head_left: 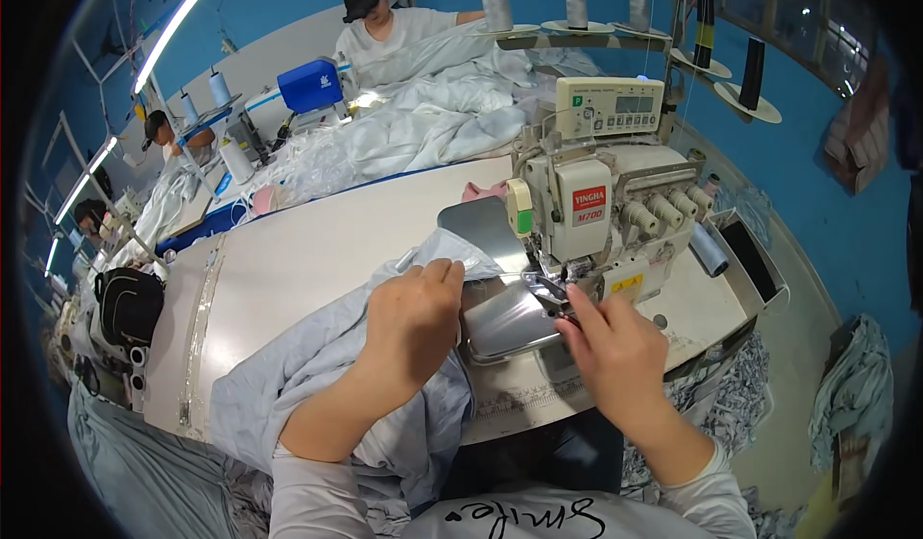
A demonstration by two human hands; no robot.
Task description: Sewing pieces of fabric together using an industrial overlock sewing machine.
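Note:
My left hand (415,316) is closed on a pale blue-grey cloth (317,366), its fingers curled into a bunched part left of the sewing machine's metal plate. The cloth drapes over the table's near edge and under my left forearm. In my right hand (620,351) are small dark thread snips (550,291), their tips at the needle area of the overlock sewing machine (584,207). Thumb and fingers are closed round them, hiding part of their shape. A corner of the cloth (460,250) lies over the shiny metal plate (510,318).
Thread cones (494,2) stand on a rack above the machine. A grey spool (709,250) lies by the bin at right. Beyond the white table (279,299) are heaped pale fabric (423,130), a blue machine head (310,85) and co-workers. A black bag (130,305) hangs at left.

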